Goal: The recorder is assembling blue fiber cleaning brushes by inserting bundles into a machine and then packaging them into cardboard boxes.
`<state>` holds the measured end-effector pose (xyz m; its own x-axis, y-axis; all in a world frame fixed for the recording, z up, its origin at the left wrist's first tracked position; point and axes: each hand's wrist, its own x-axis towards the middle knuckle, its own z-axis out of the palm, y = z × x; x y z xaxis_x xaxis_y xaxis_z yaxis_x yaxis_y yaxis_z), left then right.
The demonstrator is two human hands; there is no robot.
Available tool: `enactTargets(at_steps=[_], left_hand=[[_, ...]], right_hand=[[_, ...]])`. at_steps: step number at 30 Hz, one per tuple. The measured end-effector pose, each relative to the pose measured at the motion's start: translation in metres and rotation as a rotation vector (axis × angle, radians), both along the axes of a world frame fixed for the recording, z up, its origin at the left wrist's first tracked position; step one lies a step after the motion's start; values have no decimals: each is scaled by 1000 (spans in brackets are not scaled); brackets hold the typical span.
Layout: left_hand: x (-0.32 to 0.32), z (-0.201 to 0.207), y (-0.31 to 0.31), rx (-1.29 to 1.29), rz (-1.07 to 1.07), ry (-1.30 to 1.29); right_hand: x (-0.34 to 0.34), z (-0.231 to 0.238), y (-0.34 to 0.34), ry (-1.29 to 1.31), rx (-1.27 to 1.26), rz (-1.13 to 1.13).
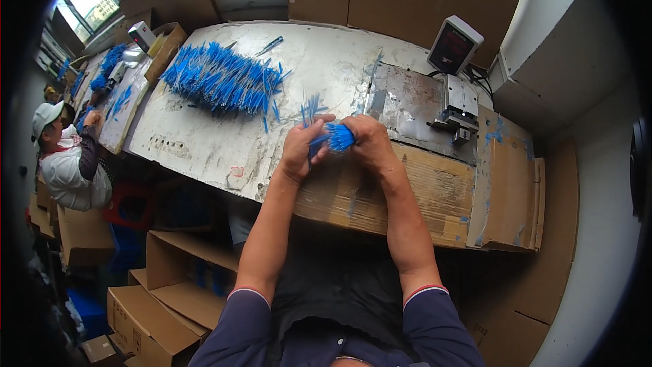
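Both hands meet over the near edge of the worktable. My right hand (370, 141) is closed round a tight bundle of thin blue-tipped sticks (341, 138), whose blue ends fan toward my other hand. My left hand (299, 147) has its fingers curled about a looser bunch of blue and clear sticks (312, 110) that poke up past the fingers. The two bunches almost touch. Farther left on the table lies a big heap of the same blue and whitish sticks (221, 78). What exact kind they are I cannot make out.
A small machine (462, 107) stands on a metal plate (414, 103) at the right, with a display box (455, 45) behind it. Cardboard (421, 183) covers the table's near edge. A blue-handled tool (269, 46) lies beyond the heap. Another person (71, 153) works at the far left; cartons (146, 319) stand below.
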<state>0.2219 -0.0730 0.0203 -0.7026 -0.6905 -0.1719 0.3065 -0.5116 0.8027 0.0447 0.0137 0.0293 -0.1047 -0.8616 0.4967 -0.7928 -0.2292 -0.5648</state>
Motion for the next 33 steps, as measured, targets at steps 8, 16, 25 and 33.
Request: enactTargets(at_steps=[8,16,25,33], left_hand=[[29,14,-26,-44,334,-121],[6,37,-4,-273,488,-207],[-16,73,-7,-545,546,-220],[-44,78,-18,-785,412,-316]], right_hand=[[0,19,4,-651,7,34],[13,6,-4,-1120,126,242],[22,-1,-7,-799,-49,135],[22,0,-4,-1248,99,309]])
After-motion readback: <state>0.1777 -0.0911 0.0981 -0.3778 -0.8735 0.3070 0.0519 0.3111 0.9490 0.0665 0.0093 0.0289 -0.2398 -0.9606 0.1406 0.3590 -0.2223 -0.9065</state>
